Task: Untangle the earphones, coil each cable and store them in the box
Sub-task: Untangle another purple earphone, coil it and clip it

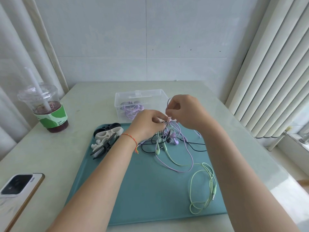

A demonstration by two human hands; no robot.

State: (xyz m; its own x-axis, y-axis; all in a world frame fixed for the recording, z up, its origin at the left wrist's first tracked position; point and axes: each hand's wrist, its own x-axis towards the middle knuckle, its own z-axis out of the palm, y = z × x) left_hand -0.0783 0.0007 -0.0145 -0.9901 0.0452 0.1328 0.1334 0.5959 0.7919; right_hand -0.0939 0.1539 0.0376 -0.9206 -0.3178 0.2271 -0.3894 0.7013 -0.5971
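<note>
Both hands (167, 118) pinched on the tangled earphones (168, 136), lifted above the tray (133, 190)

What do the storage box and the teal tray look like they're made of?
Storage box: clear, rigid, glossy plastic by the look; the purple earphones inside show through its walls. Teal tray: matte, with a raised rounded rim; probably plastic or silicone, but the view leaves that open.

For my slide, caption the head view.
Both hands pick at tangled earphones over a teal tray.
</note>
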